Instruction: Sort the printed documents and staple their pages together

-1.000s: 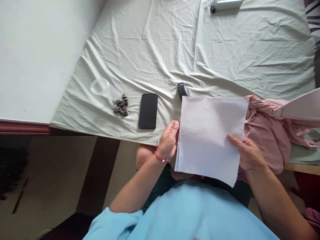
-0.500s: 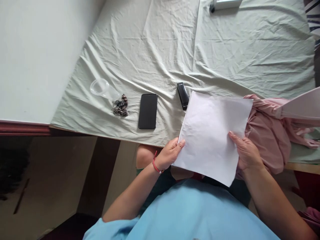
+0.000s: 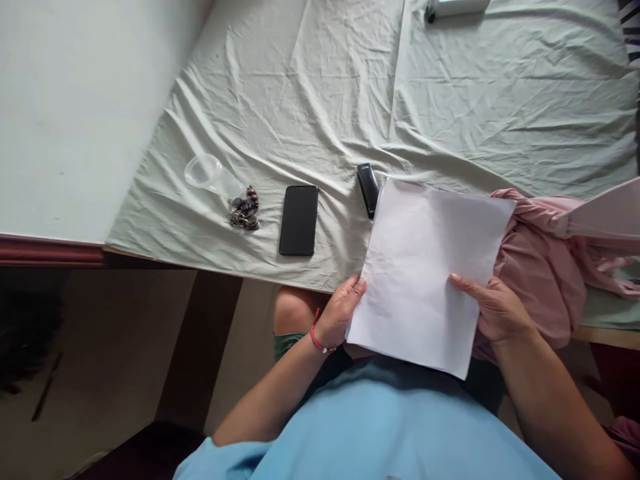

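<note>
A stack of white paper sheets [image 3: 420, 267] is held between my two hands, tilted over my lap and the near table edge. My left hand [image 3: 345, 307], with a red string on the wrist, pinches the stack's left edge, thumb on top. On the opposite edge my right hand [image 3: 500, 307] grips it, its thumb lying across the top sheet and its other fingers hidden beneath. Just beyond the paper's upper left corner lies a black stapler [image 3: 368, 190]. Left of that, a black smartphone [image 3: 299, 220] lies flat on the cloth.
Keys with a beaded holder [image 3: 246, 212] lie by a clear plastic cup [image 3: 205, 172] on its side. Pink fabric [image 3: 543, 273] is bunched at the right. A white box [image 3: 460, 7] sits at the far edge of view on the pale green cloth [image 3: 310, 93].
My right thumb has shifted slightly left over the top sheet. The stack's lower right corner has dropped a little. The whole view has moved slightly.
</note>
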